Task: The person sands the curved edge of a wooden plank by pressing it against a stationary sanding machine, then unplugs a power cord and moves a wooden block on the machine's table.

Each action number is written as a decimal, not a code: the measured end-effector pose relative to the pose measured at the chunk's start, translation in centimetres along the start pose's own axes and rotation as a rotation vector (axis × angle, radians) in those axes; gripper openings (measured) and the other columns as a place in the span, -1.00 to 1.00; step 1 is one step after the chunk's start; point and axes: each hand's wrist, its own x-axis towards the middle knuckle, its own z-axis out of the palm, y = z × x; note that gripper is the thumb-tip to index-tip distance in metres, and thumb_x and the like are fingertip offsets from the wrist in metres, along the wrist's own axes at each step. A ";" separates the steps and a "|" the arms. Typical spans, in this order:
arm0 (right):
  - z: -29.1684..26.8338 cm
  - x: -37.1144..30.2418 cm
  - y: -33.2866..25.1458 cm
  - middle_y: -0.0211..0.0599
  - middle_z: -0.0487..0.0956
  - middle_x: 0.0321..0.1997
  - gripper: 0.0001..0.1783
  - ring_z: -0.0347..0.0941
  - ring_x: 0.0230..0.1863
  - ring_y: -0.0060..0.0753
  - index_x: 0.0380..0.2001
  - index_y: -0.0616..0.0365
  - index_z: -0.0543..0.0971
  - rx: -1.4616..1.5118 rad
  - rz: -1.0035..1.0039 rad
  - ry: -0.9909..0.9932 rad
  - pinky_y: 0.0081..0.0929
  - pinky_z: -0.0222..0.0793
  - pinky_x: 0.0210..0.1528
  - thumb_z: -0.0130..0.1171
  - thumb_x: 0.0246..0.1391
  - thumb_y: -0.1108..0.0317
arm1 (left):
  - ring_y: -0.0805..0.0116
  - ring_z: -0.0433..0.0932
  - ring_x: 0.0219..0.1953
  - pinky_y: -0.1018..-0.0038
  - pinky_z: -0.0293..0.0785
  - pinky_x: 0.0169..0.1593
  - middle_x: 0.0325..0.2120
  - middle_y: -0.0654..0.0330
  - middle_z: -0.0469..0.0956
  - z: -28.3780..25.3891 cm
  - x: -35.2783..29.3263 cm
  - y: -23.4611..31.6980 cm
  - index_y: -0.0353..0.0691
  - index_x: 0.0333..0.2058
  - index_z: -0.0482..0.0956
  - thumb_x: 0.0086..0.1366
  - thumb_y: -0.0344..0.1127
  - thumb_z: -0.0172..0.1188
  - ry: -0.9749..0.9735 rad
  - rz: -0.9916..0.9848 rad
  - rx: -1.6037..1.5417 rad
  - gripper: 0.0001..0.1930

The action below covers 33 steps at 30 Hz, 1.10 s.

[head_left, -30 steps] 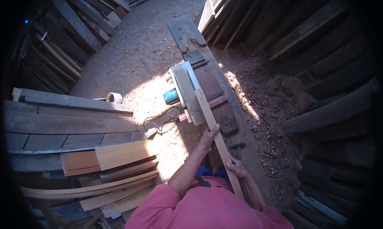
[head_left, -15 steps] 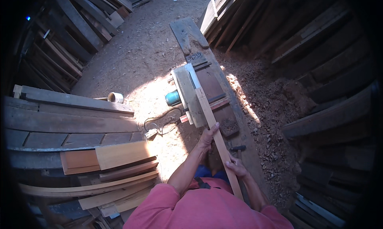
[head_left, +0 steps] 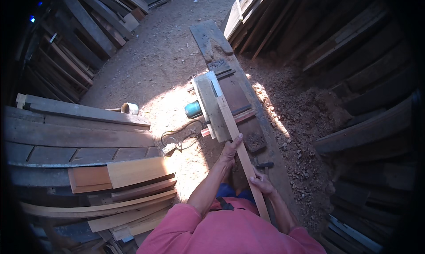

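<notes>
A long, narrow wooden board [head_left: 230, 122] runs from beside my body up onto a planer table, its far end along the wooden fence [head_left: 208, 101]. My left hand [head_left: 230, 150] is closed around the board near the fence's near end, thumb on top. Lower down, my right hand [head_left: 263, 184] grips the same board from its right side. A pale metal strip [head_left: 214, 82] shows just past the board's far end. From the fence's left side sticks out a teal motor housing [head_left: 192, 109]. A hammer [head_left: 264, 165] lies on the workbench [head_left: 276, 165] beside the board.
A power cord [head_left: 177, 132] and a socket block [head_left: 168, 148] lie on the sunlit ground at left. Stacked planks [head_left: 88, 133] fill the left side, with a white cup-like container [head_left: 129, 108] behind them. Wood shavings [head_left: 310, 134] cover the ground at right, beside leaning boards [head_left: 363, 139].
Both hands keep their hold on the board, which has hardly moved along the fence. The whole view has shifted very slightly.
</notes>
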 end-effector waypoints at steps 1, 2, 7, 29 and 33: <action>0.0 0.1 0.0 -0.05 0.25 0.49 0.09 0.20 0.45 -0.34 0.50 0.40 -0.05 0.000 0.000 -0.002 -0.42 0.16 0.41 0.31 0.17 0.05 | 0.36 0.58 -0.31 0.35 0.55 -0.22 -0.34 0.22 0.54 0.0 0.0 0.1 -0.27 -0.07 0.54 0.13 0.22 0.47 0.001 0.001 0.000 -0.32; -0.1 0.1 0.1 -0.05 0.26 0.49 0.09 0.20 0.44 -0.35 0.50 0.41 -0.05 -0.002 -0.006 -0.002 -0.42 0.16 0.41 0.31 0.17 0.05 | 0.36 0.58 -0.31 0.35 0.55 -0.22 -0.34 0.22 0.54 0.0 0.1 0.0 -0.28 -0.07 0.54 0.12 0.23 0.47 -0.002 0.006 -0.003 -0.32; -0.3 0.5 0.2 -0.06 0.26 0.48 0.10 0.22 0.42 -0.35 0.50 0.41 -0.05 -0.026 -0.031 0.003 -0.42 0.18 0.40 0.31 0.17 0.04 | 0.36 0.58 -0.33 0.35 0.56 -0.26 -0.35 0.21 0.55 -0.1 0.4 0.0 -0.29 -0.07 0.54 0.12 0.23 0.47 -0.005 0.027 -0.009 -0.31; -3.6 -14.7 -1.6 -0.05 0.56 0.22 -0.24 0.46 0.26 -0.15 0.30 0.31 0.42 -0.233 0.349 0.332 -0.26 0.28 0.35 -0.12 0.41 -0.18 | 0.17 0.64 -0.02 0.23 0.56 0.10 -0.04 0.01 0.63 4.8 -9.6 -7.4 -0.39 0.16 0.45 0.24 0.04 0.42 -0.150 -0.005 0.297 -0.30; -4.1 -15.1 -0.2 -0.11 0.45 0.35 -0.21 0.33 0.37 -0.14 0.36 0.29 0.34 -0.345 0.050 0.542 -0.24 0.17 0.43 -0.34 0.48 -0.20 | -0.02 0.61 0.00 0.22 0.51 0.12 -0.06 -0.14 0.59 9.0 -13.9 -5.9 -0.44 0.12 0.44 0.20 -0.16 0.37 -0.216 0.323 0.754 -0.39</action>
